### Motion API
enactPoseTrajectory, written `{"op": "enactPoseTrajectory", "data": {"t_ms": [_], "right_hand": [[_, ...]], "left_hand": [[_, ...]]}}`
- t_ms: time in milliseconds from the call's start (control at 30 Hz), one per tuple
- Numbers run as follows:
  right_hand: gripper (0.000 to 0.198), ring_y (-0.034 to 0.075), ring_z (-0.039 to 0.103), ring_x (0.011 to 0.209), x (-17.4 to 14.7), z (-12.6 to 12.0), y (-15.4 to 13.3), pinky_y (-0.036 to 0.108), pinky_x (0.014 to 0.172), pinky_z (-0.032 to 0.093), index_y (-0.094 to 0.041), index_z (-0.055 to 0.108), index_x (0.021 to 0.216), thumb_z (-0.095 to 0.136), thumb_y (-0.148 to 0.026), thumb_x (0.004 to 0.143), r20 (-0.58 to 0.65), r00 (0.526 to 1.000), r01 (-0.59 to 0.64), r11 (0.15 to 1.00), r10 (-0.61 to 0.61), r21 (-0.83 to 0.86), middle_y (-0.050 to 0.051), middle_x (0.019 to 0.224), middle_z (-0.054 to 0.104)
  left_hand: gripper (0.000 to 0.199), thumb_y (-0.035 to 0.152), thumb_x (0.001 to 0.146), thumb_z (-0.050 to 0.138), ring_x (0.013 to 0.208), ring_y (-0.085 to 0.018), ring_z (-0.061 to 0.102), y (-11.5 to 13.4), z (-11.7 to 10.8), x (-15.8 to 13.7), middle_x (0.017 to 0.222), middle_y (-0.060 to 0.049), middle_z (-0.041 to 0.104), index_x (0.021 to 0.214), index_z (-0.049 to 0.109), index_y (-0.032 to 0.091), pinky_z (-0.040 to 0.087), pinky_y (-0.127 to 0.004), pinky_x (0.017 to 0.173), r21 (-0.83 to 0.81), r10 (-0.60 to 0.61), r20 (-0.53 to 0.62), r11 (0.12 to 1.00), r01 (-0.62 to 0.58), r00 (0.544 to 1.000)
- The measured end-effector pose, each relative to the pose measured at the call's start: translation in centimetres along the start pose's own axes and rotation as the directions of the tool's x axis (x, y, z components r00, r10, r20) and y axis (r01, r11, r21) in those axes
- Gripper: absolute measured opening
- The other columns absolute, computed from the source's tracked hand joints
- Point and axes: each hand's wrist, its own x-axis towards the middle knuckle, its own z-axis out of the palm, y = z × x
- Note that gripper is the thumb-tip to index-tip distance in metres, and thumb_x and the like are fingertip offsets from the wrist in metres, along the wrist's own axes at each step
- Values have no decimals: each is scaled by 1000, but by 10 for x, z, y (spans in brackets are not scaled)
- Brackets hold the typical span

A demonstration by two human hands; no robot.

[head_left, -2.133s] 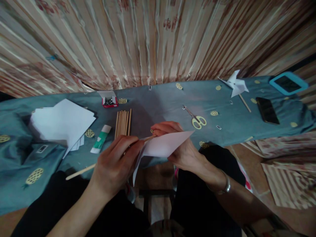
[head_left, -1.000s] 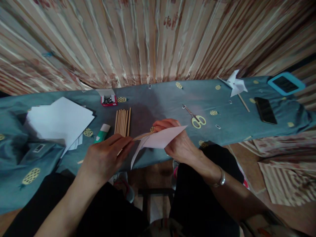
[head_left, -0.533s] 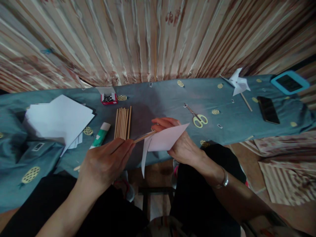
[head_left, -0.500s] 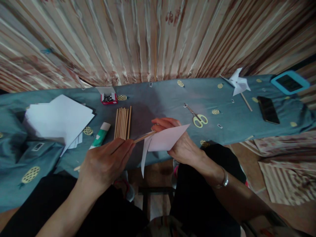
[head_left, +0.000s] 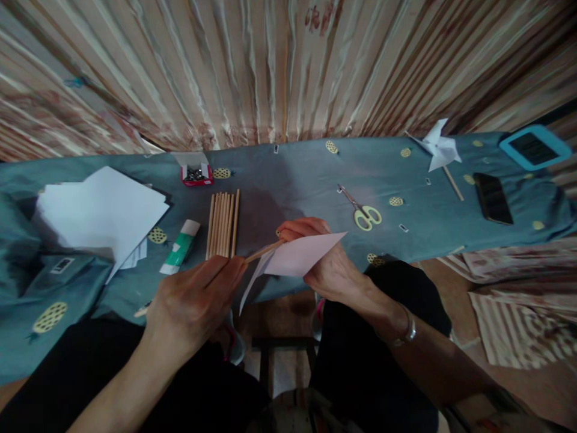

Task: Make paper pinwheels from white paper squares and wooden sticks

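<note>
My left hand [head_left: 198, 294] is closed around one end of a wooden stick [head_left: 262, 250], which points up to the right. At the stick's other end, my right hand [head_left: 331, 267] is closed on a white paper pinwheel [head_left: 302, 254], with its fingers behind the paper. One paper flap hangs down on the left side. How stick and paper meet is hidden by the paper and fingers. Several more wooden sticks [head_left: 222, 222] lie in a row just beyond my left hand, beside a green and white glue stick [head_left: 180, 246].
White paper sheets [head_left: 103, 204] are stacked at left, near a red box of metal pins [head_left: 197, 174]. Scissors [head_left: 362, 211] with yellow-green handles lie right of centre. Farther right are a finished pinwheel [head_left: 439, 147], a phone [head_left: 493, 198] and a blue-framed device [head_left: 535, 148].
The hanging paper flap has swung left and up a little. Both hands keep their hold on the stick and paper. The view has shifted slightly.
</note>
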Motion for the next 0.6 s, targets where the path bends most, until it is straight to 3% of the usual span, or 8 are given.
{"op": "enactPoseTrajectory", "data": {"t_ms": [300, 433, 600], "right_hand": [[25, 27, 57, 103, -2, 5, 1, 44, 94, 45, -26, 61, 101, 46, -13, 86, 14, 1000, 17, 1000, -17, -5, 5, 97, 66], [24, 28, 59, 100, 2, 4, 6, 47, 94, 47, -20, 63, 100, 46, -11, 86, 62, 997, 51, 997, -47, -63, 9, 104, 67], [40, 30, 53, 125, 1, 1, 17, 53, 106, 43, -16, 52, 131, 46, -21, 91, -56, 997, 42, 996, -47, -83, 15, 134, 58]], "left_hand": [[1, 16, 94, 56, 53, -10, 58, 3, -2, 3, 71, 2, 62, 96, 56, 15, 40, -24, 48, -6, -43, -50, 999, 43, 998], [12, 17, 97, 50, 55, -11, 60, 1, 4, 6, 74, 0, 66, 92, 61, 16, 42, -24, 48, 4, -56, -5, 998, 56, 998], [27, 22, 98, 46, 57, -13, 62, -1, 11, 17, 71, -3, 67, 82, 68, 16, 41, -24, 47, -57, -182, -37, 982, 179, 983]]}}
